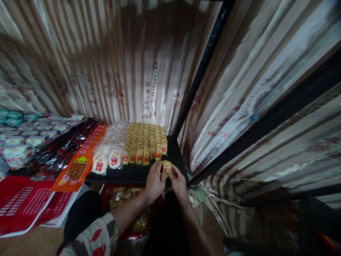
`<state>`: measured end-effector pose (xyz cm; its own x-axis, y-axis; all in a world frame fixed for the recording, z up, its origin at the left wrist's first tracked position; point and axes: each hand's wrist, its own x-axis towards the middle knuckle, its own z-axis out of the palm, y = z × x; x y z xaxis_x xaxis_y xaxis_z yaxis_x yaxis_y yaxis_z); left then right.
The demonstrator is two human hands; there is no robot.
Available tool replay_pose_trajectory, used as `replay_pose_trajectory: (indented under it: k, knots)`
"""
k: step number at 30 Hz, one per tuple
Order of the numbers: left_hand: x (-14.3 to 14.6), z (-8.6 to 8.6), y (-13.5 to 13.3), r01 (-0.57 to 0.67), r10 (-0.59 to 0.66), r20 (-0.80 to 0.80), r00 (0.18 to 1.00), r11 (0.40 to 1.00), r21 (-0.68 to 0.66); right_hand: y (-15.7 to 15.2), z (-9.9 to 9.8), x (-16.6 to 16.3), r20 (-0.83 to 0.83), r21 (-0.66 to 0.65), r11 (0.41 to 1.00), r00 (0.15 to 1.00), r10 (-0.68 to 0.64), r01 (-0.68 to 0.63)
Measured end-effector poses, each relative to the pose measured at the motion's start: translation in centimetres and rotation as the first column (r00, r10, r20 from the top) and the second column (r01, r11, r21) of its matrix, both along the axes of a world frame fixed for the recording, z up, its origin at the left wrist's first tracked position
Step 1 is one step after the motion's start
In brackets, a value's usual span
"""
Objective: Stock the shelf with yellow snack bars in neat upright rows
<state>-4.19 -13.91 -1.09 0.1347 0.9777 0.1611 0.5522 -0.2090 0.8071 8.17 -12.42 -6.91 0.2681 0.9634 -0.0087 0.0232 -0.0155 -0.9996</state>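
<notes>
Both my hands meet over the front edge of a black shelf [133,172]. My left hand [154,181] and my right hand [178,182] are closed together on one small yellow snack packet [167,165], pinched between the fingertips. Just beyond them lie rows of the same yellow packets [145,140] with red labels, laid out on the shelf. To their left sit round white packets [110,149] with red labels.
Orange snack packs [80,163], dark packs [62,149] and pale packets [23,133] fill the shelf to the left. A red crate [21,204] stands at lower left. Striped foil curtains hang behind and on the right, held by a black frame post [202,67].
</notes>
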Motion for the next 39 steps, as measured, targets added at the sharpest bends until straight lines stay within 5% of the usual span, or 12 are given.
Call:
replay_pose_trajectory:
  k: [7,15,27,39]
  knots:
    - [3.0,-1.1,2.8,0.045,-0.035,0.049,0.998,0.977,-0.209,5.1,-1.2,1.6,0.195,0.026,0.995,0.975,-0.104,0.101]
    - [3.8,-1.9,5.8,-0.004,0.012,0.031,0.999,0.973,-0.231,8.6,-1.4,1.1,0.390,0.055,0.987,0.907,-0.160,0.151]
    - [2.5,-2.9,6.2,-0.073,0.083,0.032,0.996,0.968,-0.240,9.5,-0.6,1.9,0.287,0.038,0.991,0.949,-0.131,0.126]
    - [1.5,-3.7,6.3,-0.115,0.155,0.192,0.969,0.972,-0.203,9.7,-1.4,0.1,0.523,0.120,0.990,0.843,-0.125,0.073]
